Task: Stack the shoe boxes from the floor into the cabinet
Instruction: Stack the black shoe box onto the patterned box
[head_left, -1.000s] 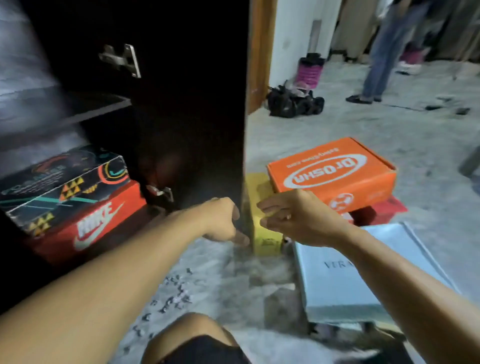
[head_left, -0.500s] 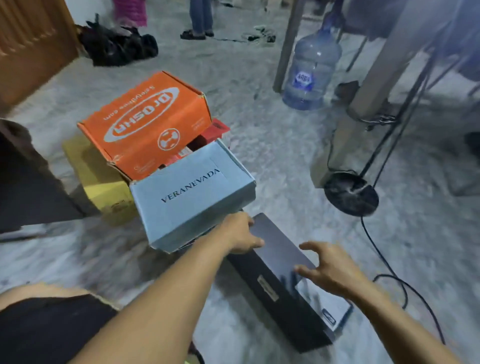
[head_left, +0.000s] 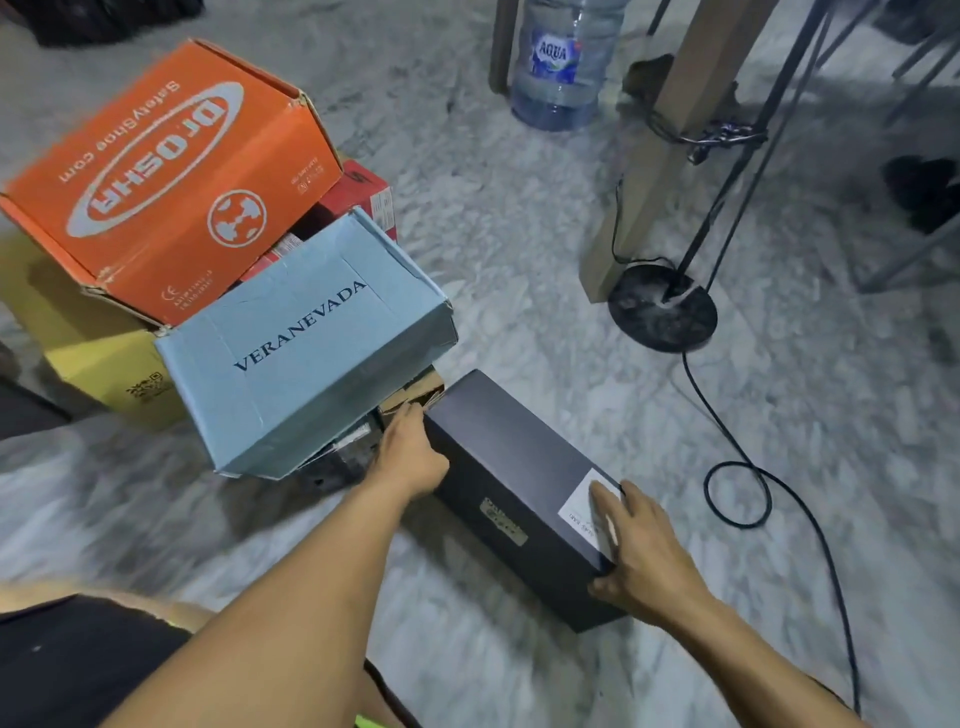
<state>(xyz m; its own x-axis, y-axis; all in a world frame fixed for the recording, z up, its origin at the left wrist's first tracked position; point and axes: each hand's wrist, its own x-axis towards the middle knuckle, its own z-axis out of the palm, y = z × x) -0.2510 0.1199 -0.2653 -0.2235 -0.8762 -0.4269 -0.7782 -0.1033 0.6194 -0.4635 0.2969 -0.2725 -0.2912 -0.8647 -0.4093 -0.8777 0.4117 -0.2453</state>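
Note:
A dark navy shoe box (head_left: 511, 467) lies on the floor in front of me. My left hand (head_left: 413, 454) presses against its far left end, and my right hand (head_left: 636, 556) wraps its near right end over a white label. Left of it a light blue box marked VERANEVADA (head_left: 311, 343) rests tilted on a black box (head_left: 340, 457). Behind that sit an orange box (head_left: 171, 171), a red box (head_left: 358, 195) and a yellow box (head_left: 98, 353). The cabinet is out of view.
A large water bottle (head_left: 563, 62) stands at the back. A wooden post (head_left: 660, 156) and a black round stand base (head_left: 662, 312) are to the right, with a black cable (head_left: 748, 467) looping across the floor. My knee (head_left: 78, 665) is at the lower left.
My view turned from the cabinet to the floor pile on the right. Both hands moved down from the yellow box and closed on the two ends of the navy box.

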